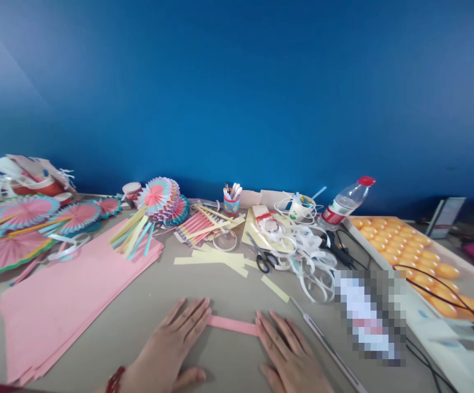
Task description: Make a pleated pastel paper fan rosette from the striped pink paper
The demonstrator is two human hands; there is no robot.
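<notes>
A narrow pink paper strip (233, 325) lies flat on the grey table (114, 333) in front of me. My left hand (175, 338) rests palm down on the strip's left end, fingers stretched out. At the other end my right hand (288, 346) also lies flat, its fingertips pressing on the strip. Both hands hide the strip's ends. Just right of my right hand is a long, thin metal-coloured utility knife (327, 344). Pale yellow paper strips (216, 259) lie beyond my hands, with black-handled scissors (263, 262) beside them.
Pink paper sheets (69, 300) are stacked at left, near folded paper fans (159, 199). White curled strips (302, 245) heap up at right, by a tilted plastic bottle (347, 204). A tray of orange balloon-like shapes (408, 245) and black cables (425, 360) lie farther right.
</notes>
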